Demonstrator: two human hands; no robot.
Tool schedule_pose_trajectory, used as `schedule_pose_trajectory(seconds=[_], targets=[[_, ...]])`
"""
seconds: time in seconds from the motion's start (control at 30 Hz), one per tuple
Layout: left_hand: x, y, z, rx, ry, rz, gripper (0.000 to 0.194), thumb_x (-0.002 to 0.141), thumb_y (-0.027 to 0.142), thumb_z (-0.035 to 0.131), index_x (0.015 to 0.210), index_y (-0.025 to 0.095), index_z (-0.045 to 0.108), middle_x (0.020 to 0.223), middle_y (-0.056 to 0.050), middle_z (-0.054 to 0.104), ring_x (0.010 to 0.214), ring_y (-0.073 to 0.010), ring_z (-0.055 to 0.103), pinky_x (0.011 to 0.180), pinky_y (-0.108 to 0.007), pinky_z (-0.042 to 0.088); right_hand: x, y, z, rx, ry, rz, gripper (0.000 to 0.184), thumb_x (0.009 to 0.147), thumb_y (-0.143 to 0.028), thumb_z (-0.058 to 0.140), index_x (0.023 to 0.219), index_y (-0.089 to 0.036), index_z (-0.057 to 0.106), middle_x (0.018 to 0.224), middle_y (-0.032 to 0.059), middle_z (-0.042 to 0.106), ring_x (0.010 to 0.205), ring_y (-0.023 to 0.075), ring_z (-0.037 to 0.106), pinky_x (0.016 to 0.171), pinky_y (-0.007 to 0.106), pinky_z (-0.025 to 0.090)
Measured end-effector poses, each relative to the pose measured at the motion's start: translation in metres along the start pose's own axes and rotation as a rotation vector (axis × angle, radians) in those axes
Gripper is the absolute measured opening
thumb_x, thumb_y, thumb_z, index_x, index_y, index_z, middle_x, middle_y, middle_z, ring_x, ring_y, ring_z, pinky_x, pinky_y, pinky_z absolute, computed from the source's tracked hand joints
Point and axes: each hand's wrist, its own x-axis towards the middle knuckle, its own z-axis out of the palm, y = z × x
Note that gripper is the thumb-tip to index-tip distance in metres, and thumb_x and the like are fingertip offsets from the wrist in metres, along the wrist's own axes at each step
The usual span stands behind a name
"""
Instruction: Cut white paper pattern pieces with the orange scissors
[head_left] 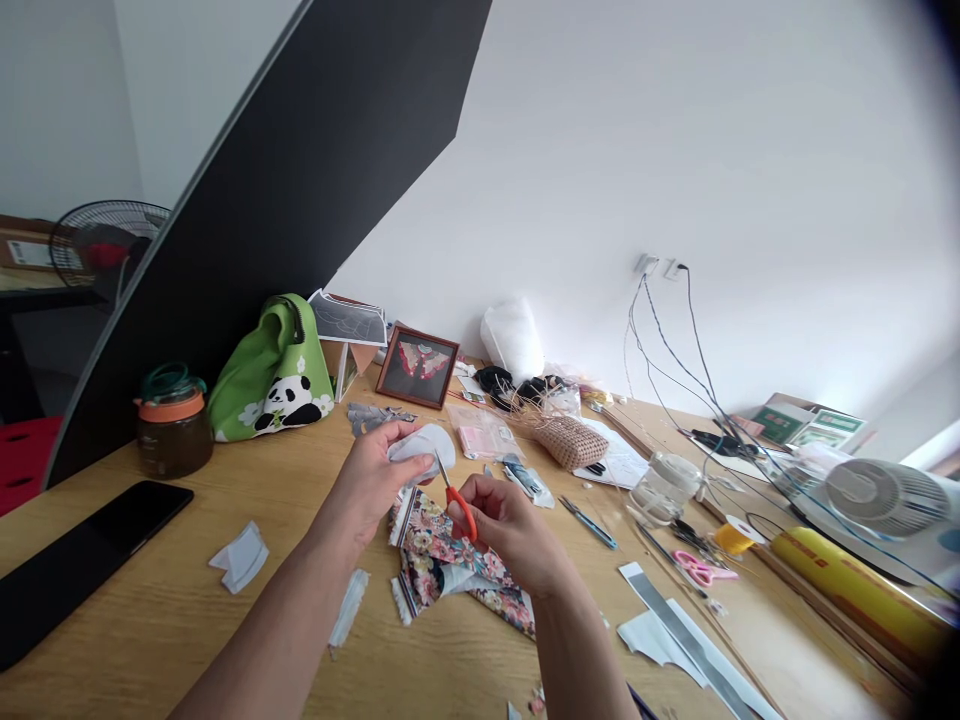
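My left hand (375, 478) pinches a rounded piece of white paper or fabric (433, 440) above the table. In my right hand (504, 525) is a pair of scissors (460, 508) with orange handles, its blades pointing up and left at the white piece's lower right edge. Whether the blades are parted is too small to tell. Beneath both hands lies folded floral fabric (427, 530) with pale frayed edges. A white cut-out (241, 557) and a narrow pale strip (349, 607) rest on the tabletop left of it.
A black phone (90, 565), a jar (174, 425) and a green panda bag (274, 385) stand left. A framed piece (418, 366) is behind. Rightward are a blue cutter (589, 522), pink scissors (703, 568), a glass jar (664, 487), a yellow roll (855, 590) and a fan (889, 500) with loose cables.
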Motion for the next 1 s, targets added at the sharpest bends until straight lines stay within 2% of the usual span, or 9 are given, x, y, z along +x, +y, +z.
schedule_pose_trajectory(seconds=[0.5, 1.0], targets=[[0.0005, 0.0010, -0.0002, -0.017, 0.008, -0.015, 0.043, 0.057, 0.020, 0.074, 0.097, 0.011, 0.061, 0.084, -0.007, 0.068, 0.072, -0.0161, 0.061, 0.065, -0.031, 0.054, 0.0016, 0.0003, 0.0001, 0.020, 0.007, 0.025, 0.038, 0.067, -0.045, 0.075, 0.067, -0.015, 0.053, 0.054, -0.0034, 0.052, 0.047, 0.0057, 0.032, 0.044, 0.021, 0.019], [-0.0002, 0.0008, -0.0017, -0.043, 0.002, -0.048, 0.045, 0.058, 0.022, 0.074, 0.098, 0.010, 0.060, 0.084, -0.008, 0.069, 0.071, -0.0157, 0.062, 0.067, -0.030, 0.053, 0.0017, 0.0039, -0.0016, 0.014, 0.001, 0.014, 0.035, 0.068, -0.044, 0.075, 0.069, -0.014, 0.056, 0.057, -0.0023, 0.055, 0.049, 0.0060, 0.036, 0.046, 0.021, 0.022]])
